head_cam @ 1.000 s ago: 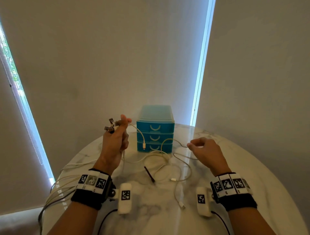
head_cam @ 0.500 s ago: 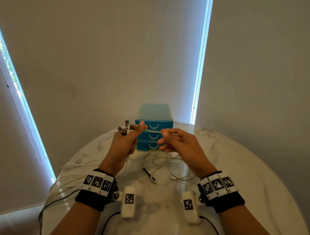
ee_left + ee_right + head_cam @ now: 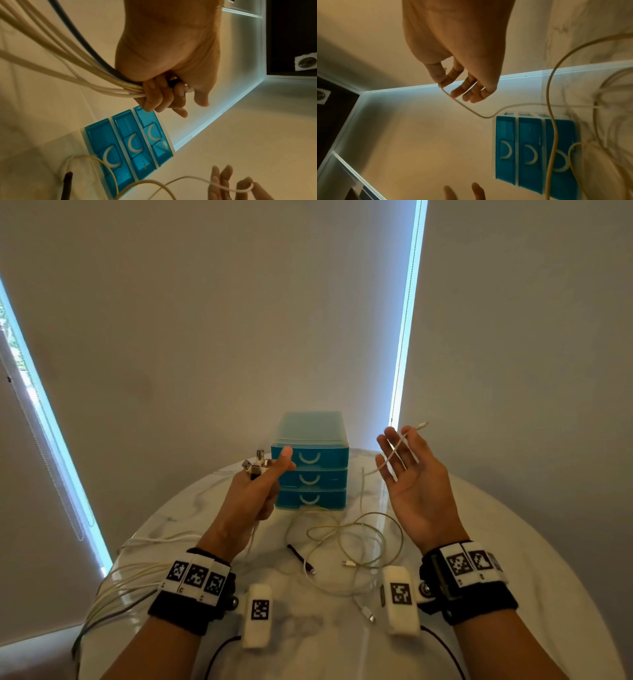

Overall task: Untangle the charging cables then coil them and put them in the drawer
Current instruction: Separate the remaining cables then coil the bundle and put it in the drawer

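Observation:
My left hand (image 3: 267, 477) is raised in front of the blue three-drawer unit (image 3: 310, 470) and grips a bundle of cables, whose plug ends (image 3: 255, 467) stick out above the fist. In the left wrist view the white and dark strands (image 3: 96, 81) run out of that fist (image 3: 171, 97). To the right of the unit my right hand (image 3: 397, 453) is lifted palm up with its fingers spread. Its thumb and forefinger pinch a thin white cable (image 3: 462, 105), and the cable's free end (image 3: 422, 425) points up past the fingers. All three drawers are closed.
Loose loops of white cable (image 3: 356, 539) and a black-tipped lead (image 3: 296, 554) lie on the round marble table (image 3: 513, 542) in front of the unit. More cables (image 3: 113, 583) trail over the table's left edge. Window blinds stand behind.
My right hand took a cable next to the left fist, then swung up and to the right, drawing its free end out. The left hand kept its bundle and stayed put.

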### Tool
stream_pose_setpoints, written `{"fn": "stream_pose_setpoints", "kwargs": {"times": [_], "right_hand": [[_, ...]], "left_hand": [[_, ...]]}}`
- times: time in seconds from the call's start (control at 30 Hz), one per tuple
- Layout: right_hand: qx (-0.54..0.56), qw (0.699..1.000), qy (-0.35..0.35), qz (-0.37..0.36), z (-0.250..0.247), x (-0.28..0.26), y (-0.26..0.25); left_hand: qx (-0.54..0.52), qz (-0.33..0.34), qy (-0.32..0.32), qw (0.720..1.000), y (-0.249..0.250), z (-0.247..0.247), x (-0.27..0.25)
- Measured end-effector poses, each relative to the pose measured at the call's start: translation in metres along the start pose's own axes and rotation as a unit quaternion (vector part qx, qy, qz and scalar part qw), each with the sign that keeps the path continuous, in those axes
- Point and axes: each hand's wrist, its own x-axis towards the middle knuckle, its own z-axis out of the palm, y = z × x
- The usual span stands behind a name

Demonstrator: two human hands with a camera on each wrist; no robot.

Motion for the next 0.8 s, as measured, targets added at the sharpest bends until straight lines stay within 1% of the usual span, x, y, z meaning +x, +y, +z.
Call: {"fn": "stream_pose_setpoints", "kwargs": {"times": [0.07,0.1,0.13,0.2,0.27,0.33,0.43,0.5,0.6,0.67,0.7,0.73,0.8], "right_hand": [[-0.004,0.999,-0.041,0.026,0.004,-0.002,0.005],[-0.033,0.996,-0.062,0.045,0.007,-0.004,0.008],[-0.094,0.99,-0.078,0.064,0.01,-0.006,0.013],[-0.243,0.96,-0.1,0.099,0.016,-0.012,0.028],[-0.331,0.93,-0.11,0.118,0.022,-0.02,0.047],[-0.361,0.918,-0.113,0.117,0.026,-0.024,0.062],[-0.38,0.91,-0.121,0.112,0.03,-0.027,0.075],[-0.375,0.912,-0.124,0.112,0.032,-0.028,0.078],[-0.367,0.917,-0.126,0.095,0.034,-0.031,0.08],[-0.372,0.914,-0.137,0.088,0.035,-0.033,0.081],[-0.379,0.91,-0.146,0.088,0.035,-0.033,0.082],[-0.394,0.902,-0.155,0.088,0.035,-0.032,0.082],[-0.453,0.871,-0.172,0.083,0.031,-0.03,0.081]], "left_hand": [[-0.033,-0.021,-0.01,0.999,0.001,-0.001,0.001],[-0.043,-0.027,-0.02,0.998,0.002,-0.001,0.002],[-0.047,-0.031,-0.028,0.998,0.002,0.0,0.002],[-0.043,-0.03,-0.039,0.998,0.004,0.003,-0.001],[-0.044,-0.029,-0.043,0.998,0.006,0.006,-0.004],[-0.065,-0.025,-0.061,0.996,0.007,0.009,-0.005],[-0.124,-0.038,-0.092,0.987,0.007,0.012,-0.004],[-0.118,-0.031,-0.089,0.989,0.007,0.013,-0.005],[-0.036,-0.004,-0.073,0.997,0.004,0.017,-0.007],[-0.003,0.009,-0.067,0.998,0.002,0.018,-0.007],[0.002,0.014,-0.05,0.999,0.001,0.019,-0.007],[-0.001,0.021,-0.026,0.999,0.001,0.018,-0.006],[-0.028,0.04,0.016,0.999,0.002,0.014,-0.003]]}}
